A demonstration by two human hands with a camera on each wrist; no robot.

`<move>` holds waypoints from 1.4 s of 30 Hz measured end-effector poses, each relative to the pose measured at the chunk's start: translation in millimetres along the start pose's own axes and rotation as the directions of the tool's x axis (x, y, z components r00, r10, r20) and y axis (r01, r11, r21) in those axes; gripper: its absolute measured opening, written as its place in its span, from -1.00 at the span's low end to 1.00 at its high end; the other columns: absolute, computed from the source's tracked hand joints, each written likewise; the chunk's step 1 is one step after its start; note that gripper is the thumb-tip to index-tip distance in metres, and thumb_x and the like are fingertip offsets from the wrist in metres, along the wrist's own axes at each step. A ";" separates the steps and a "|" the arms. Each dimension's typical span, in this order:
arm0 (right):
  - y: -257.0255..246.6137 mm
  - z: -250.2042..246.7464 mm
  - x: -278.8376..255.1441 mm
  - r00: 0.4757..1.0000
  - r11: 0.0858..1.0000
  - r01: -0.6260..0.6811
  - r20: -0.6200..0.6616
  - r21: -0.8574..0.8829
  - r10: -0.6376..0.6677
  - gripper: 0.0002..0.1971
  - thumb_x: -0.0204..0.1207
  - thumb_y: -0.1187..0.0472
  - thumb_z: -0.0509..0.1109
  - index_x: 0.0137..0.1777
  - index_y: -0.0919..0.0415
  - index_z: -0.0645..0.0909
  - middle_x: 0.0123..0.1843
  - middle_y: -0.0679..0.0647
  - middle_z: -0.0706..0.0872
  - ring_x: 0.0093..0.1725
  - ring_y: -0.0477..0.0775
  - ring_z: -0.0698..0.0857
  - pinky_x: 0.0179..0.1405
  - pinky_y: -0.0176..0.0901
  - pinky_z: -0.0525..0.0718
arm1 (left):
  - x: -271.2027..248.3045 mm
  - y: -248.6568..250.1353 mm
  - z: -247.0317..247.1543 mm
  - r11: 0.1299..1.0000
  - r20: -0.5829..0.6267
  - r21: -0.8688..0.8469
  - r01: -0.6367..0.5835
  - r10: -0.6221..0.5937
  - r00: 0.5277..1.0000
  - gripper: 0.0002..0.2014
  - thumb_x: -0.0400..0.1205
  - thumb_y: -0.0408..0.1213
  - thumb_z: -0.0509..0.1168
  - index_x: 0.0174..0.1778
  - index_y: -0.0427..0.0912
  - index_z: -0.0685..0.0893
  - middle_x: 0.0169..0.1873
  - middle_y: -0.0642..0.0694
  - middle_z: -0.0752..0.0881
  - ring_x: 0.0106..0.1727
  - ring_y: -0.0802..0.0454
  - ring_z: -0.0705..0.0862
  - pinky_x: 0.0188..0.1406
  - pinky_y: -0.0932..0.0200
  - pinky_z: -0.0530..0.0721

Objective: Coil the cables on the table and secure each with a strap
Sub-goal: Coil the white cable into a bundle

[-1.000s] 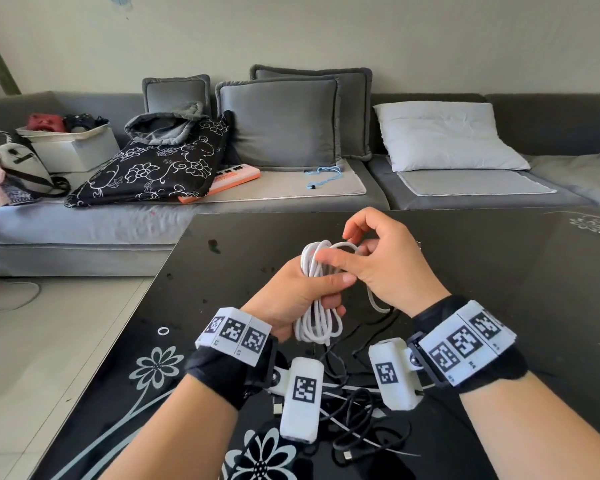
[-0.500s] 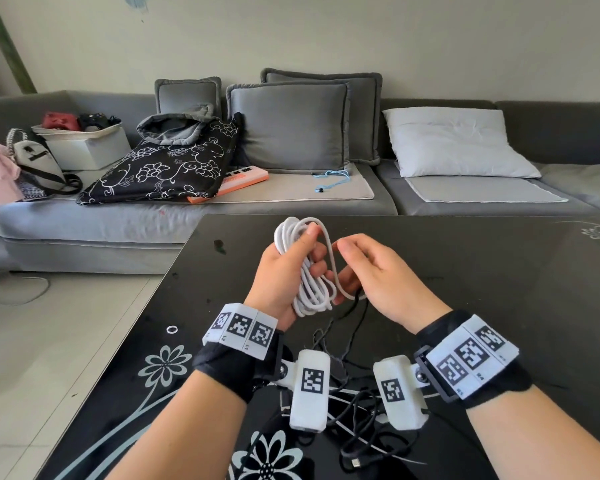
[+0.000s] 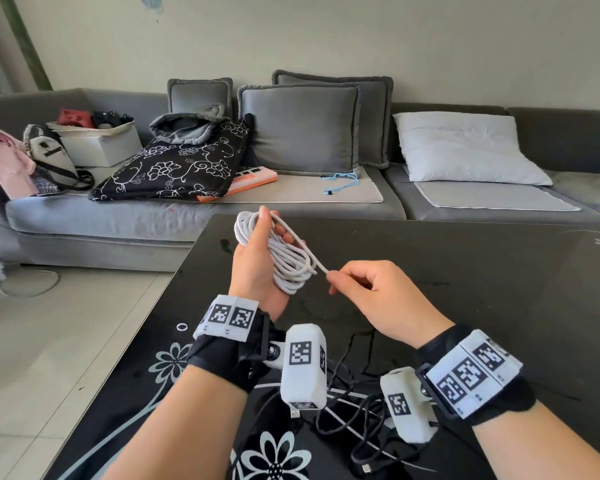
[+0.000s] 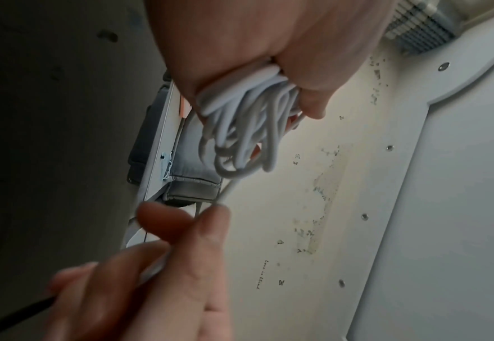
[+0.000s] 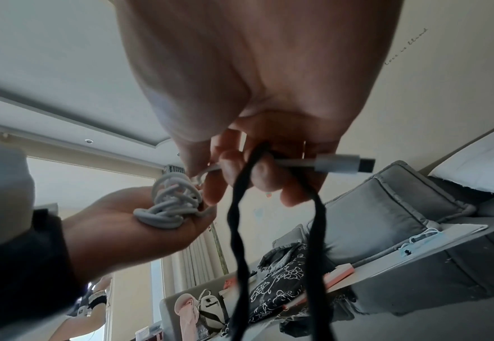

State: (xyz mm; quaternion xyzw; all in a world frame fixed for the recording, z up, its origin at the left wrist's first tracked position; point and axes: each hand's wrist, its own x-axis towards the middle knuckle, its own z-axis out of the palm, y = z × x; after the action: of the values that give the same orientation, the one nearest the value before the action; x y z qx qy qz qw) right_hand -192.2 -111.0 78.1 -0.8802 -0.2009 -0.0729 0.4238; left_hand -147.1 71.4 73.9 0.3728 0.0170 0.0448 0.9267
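My left hand point(image 3: 253, 268) grips a coil of white cable point(image 3: 288, 261) upright above the black glass table point(image 3: 482, 271); thumb and fingers are curled round the loops. My right hand point(image 3: 371, 292) is just right of the coil and pinches its free end, which runs as a short stretch from the coil to my fingertips. In the right wrist view the white plug point(image 5: 339, 165) sticks out past the right hand's fingers point(image 5: 266, 177), and a black cord loop point(image 5: 236, 207) hangs from them. The left wrist view shows the coil point(image 4: 245, 129) bunched in my left palm.
A tangle of black cables point(image 3: 354, 414) lies on the table below my wrists. A small white ring point(image 3: 181, 326) sits near the table's left edge. Behind the table stands a grey sofa point(image 3: 118, 216) with cushions, a bag and a box.
My right hand has left the coil and moved down and right, drawing the free end out. My left hand has lifted and turned the coil more upright.
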 end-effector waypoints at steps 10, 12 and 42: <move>14.1 -0.9 2.3 0.998 0.998 -0.056 -0.015 -0.036 0.056 -0.64 0.65 -0.10 0.33 -0.30 0.07 0.69 -0.62 -0.13 0.36 -0.60 -0.13 0.31 -0.55 -0.35 0.29 | -2.7 8.4 5.5 0.961 0.038 -0.269 0.071 -0.063 0.997 -0.71 0.75 0.08 0.16 -0.09 -0.06 0.58 -0.26 0.01 0.77 -0.12 0.00 0.83 0.26 -0.17 0.66; 21.2 -1.6 3.4 0.997 0.996 -0.076 -0.033 -0.049 0.074 -0.64 0.64 -0.10 0.34 -0.30 0.09 0.67 -0.59 -0.12 0.38 -0.60 -0.13 0.33 -0.53 -0.35 0.34 | -1.4 8.3 1.4 0.947 0.017 -0.316 0.063 -0.061 0.998 -0.68 0.75 0.08 0.18 -0.19 -0.05 0.59 -0.40 0.04 0.68 -0.31 0.07 0.78 0.25 -0.18 0.66; 49.0 -40.1 10.6 0.928 0.987 -0.124 -0.365 -0.099 0.080 -0.86 0.61 0.25 0.39 -0.04 0.00 0.74 -0.20 0.01 0.75 -0.26 -0.09 0.63 -0.31 -0.54 0.48 | 9.0 -9.7 -14.7 0.957 -0.111 -0.279 -0.077 0.047 0.993 -0.72 0.77 -0.02 0.22 -0.13 -0.15 0.51 -0.45 -0.02 0.54 -0.51 0.09 0.57 -0.13 0.06 0.77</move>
State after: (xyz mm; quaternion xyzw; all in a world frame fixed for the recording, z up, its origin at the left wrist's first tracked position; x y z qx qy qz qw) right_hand -160.5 -166.4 71.4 -0.8852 -0.0690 -0.2224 0.4028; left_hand -138.3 75.4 56.5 0.2343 0.0468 0.0950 0.9664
